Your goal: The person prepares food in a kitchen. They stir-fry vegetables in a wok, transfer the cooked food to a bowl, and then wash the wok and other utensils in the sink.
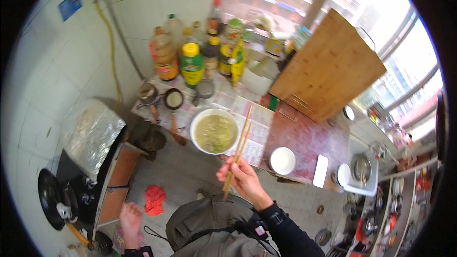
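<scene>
My right hand (246,180) grips a pair of wooden chopsticks (243,139); their tips point away from me over the table edge. Just left of the chopsticks a white bowl (192,134) stands on newspaper, holding pale broth with chopped greens (216,134). The chopsticks are outside the bowl's rim. My left hand (130,216) hangs low at the left, beside the stove cabinet (113,194). Nothing shows in it, and its blurred fingers look loosely curled. A second white bowl (282,160) stands near the table's front edge, right of my right hand.
Sauce bottles (192,66) crowd the back of the table, near ladles (174,100). A large wooden board (328,67) leans by the window. At right are a white rectangular object (320,171) and a sink (371,182). A wok (50,200) rests at left; red cloth (155,200) lies on the floor.
</scene>
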`<state>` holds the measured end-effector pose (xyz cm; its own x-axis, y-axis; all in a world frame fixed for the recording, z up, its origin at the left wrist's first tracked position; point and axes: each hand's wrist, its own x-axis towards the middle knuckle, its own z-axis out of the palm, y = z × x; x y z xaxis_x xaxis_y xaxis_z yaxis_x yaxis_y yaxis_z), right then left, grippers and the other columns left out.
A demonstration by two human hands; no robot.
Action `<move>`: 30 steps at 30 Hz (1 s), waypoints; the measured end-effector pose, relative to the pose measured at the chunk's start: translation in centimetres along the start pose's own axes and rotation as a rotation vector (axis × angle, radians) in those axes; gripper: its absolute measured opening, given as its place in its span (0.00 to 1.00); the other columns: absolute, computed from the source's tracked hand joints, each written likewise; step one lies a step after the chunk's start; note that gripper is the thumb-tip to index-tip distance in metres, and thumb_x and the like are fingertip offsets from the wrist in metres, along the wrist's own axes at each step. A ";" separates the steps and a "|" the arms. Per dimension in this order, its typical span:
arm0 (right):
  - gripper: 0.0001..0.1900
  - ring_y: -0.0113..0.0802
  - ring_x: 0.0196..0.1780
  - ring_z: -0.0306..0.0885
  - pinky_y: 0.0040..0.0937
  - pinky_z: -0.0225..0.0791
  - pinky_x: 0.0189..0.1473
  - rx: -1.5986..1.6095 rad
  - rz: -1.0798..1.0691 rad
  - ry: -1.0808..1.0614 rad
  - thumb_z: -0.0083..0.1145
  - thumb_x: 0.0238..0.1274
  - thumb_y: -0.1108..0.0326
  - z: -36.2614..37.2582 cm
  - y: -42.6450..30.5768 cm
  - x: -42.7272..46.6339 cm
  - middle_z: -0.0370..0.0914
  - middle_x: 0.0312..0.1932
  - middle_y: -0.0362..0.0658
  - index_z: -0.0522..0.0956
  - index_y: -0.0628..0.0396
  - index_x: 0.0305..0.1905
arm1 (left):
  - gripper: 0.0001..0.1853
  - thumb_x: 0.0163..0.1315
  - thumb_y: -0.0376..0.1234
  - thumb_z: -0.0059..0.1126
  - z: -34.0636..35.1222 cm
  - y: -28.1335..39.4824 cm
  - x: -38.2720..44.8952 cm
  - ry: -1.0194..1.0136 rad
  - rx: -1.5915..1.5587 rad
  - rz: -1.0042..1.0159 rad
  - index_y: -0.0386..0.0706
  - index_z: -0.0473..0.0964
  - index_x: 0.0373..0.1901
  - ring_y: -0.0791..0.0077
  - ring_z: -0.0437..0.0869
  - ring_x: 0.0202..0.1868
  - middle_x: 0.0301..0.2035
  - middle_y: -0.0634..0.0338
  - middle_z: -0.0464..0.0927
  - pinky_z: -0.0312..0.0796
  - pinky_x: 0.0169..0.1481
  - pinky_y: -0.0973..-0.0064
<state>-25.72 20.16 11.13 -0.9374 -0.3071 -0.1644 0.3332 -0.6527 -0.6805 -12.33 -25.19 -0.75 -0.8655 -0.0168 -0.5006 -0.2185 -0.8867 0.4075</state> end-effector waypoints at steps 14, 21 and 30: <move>0.09 0.23 0.38 0.67 0.22 0.64 0.42 0.179 -0.316 0.135 0.38 0.73 0.63 -2.8 -0.4 0.4 0.67 0.36 0.38 0.64 0.54 0.49 | 0.24 0.69 0.49 0.39 34.1 -25.7 8.2 -0.173 0.172 -0.421 0.35 0.70 0.45 0.68 0.78 0.45 0.40 0.54 0.77 0.67 0.55 0.68; 0.04 0.14 0.23 0.55 0.17 0.49 0.23 -0.749 -0.388 0.826 0.59 0.58 0.70 -15.1 -8.2 -5.5 0.60 0.20 0.26 0.76 0.55 0.36 | 0.11 0.64 0.32 0.52 30.2 -24.0 12.1 -0.091 0.875 0.241 0.38 0.69 0.45 0.78 0.75 0.36 0.36 0.61 0.73 0.70 0.39 0.80; 0.14 0.25 0.26 0.78 0.25 0.70 0.26 -0.803 -0.048 1.013 0.59 0.56 0.70 -23.2 -4.6 -9.4 0.78 0.27 0.42 0.76 0.64 0.46 | 0.27 0.62 0.28 0.48 25.4 -20.2 17.3 0.085 0.631 -0.142 0.40 0.52 0.62 0.49 0.75 0.49 0.52 0.45 0.66 0.74 0.52 0.56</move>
<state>-20.76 42.14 -0.76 -0.7229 0.5940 -0.3529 0.4746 0.0559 -0.8784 -34.37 4.16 1.74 -0.7759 0.0209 -0.6305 -0.5730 -0.4417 0.6904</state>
